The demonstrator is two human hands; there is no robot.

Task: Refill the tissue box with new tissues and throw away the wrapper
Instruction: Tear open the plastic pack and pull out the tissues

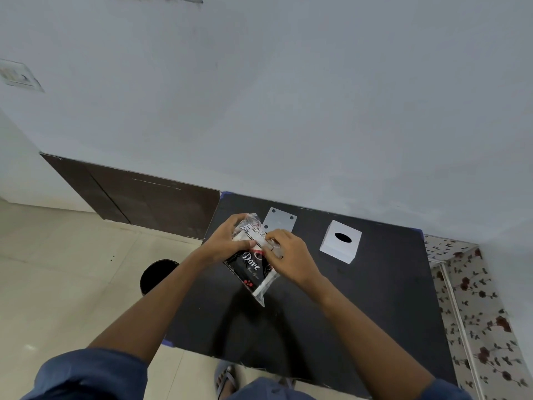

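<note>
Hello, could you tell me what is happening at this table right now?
A person is holding a tissue pack above the black table, with the left hand gripping its upper end and the right hand pinching the plastic wrapper near the top, apparently to open it. The white tissue box stands apart to the right, and its flat white panel lies behind the hands. A dark bin sits on the floor to the left.
</note>
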